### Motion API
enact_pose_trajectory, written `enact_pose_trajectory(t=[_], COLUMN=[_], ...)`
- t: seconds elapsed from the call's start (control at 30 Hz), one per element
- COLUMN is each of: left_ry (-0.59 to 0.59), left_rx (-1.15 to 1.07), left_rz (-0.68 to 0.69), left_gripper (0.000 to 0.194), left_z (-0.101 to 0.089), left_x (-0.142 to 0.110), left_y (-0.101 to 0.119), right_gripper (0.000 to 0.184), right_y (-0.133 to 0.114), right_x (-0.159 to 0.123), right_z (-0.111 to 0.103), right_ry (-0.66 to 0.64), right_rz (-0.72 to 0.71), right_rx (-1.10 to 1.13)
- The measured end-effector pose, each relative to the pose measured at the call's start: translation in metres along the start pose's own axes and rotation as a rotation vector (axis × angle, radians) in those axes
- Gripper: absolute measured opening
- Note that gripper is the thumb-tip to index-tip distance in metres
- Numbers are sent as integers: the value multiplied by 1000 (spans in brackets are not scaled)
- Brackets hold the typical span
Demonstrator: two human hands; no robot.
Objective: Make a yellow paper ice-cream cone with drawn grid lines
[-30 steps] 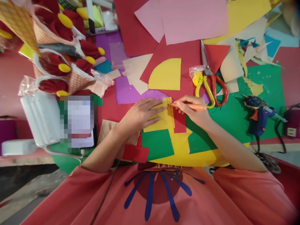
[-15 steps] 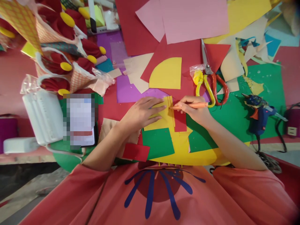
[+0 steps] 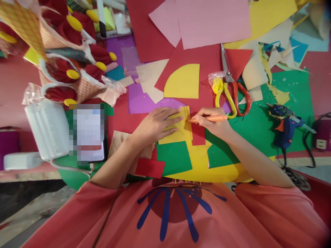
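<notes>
Head view: right hand [image 3: 214,126] curls, seemingly pinching pen [image 3: 217,118].

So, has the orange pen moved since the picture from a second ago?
Yes, slightly: the orange pen in the right hand has its tip lower in view, farther from the yellow quarter-circle.

Looked like a craft wkspace, poss. a small wkshop or a home corner, couldn't tell which. Bench [image 3: 320,77] was strewn w/ coloured sheets [image 3: 216,22], offcuts [image 3: 254,70], scissors [image 3: 228,76] & a glue gun [image 3: 286,132], w/ patterned cones [image 3: 89,86] heaped at left.
</notes>
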State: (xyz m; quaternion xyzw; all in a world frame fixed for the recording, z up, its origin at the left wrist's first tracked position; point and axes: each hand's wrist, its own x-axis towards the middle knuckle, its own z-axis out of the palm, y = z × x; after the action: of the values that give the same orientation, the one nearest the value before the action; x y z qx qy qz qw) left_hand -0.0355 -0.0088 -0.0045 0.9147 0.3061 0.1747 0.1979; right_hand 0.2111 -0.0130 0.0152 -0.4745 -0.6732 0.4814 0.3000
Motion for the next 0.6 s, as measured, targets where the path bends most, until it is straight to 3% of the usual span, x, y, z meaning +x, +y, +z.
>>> enact_pose_trajectory(t=[0.1,0.33,0.6], left_ry=[5,-32,-42], left_rx=[4,65,42], left_rz=[4,-105,-80], left_gripper=[39,36,37], left_z=[0,5,1], left_x=[0,-1,-1], left_y=[0,-3,-2], right_gripper=[21,25,18], right_y=[-2,-1,7], right_x=[0,-4,-7], right_z=[0,1,0], right_ry=[-21,93,-30], right_rz=[25,59,17], right_rx=[32,300,146])
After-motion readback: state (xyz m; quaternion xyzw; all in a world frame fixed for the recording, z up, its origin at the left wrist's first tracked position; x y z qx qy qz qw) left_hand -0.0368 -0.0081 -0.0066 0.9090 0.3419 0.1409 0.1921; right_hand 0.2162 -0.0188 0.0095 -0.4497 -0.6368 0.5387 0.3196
